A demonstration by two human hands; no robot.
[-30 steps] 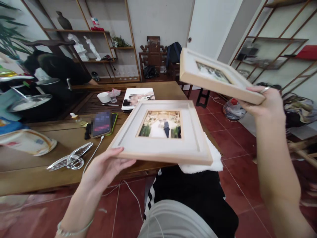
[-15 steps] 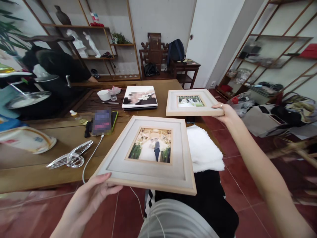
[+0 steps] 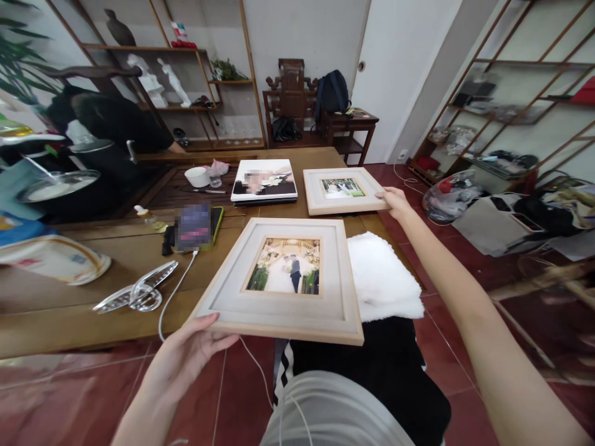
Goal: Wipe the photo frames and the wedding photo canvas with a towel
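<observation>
My left hand (image 3: pixel 198 347) grips the near left corner of a picture frame (image 3: pixel 283 322) with a pale wood edge, a light grey mat and a wedding photo in its middle. Thumb on top and fingers beneath, it holds the frame face up above my lap. My right hand (image 3: pixel 394 201) pinches the right edge of a second, similar picture frame (image 3: pixel 344 204), farther away over the table's right end. Whether that frame touches the table I cannot tell. A fluffy white cloth (image 3: pixel 383 279) lies partly behind the nearer frame.
A stack topped by a photo panel (image 3: pixel 264 179) lies left of the farther frame. On the wooden table (image 3: pixel 56 325) are a phone (image 3: pixel 217 223), a white cable (image 3: pixel 171 297), a clear ornament (image 3: pixel 139 291) and a white bowl (image 3: pixel 198 178). A dark-sleeved person (image 3: pixel 116 121) sits at the far left.
My right hand has moved left with the farther frame, bringing it closer to the stack. The nearer frame, in my left hand, has shifted only slightly.
</observation>
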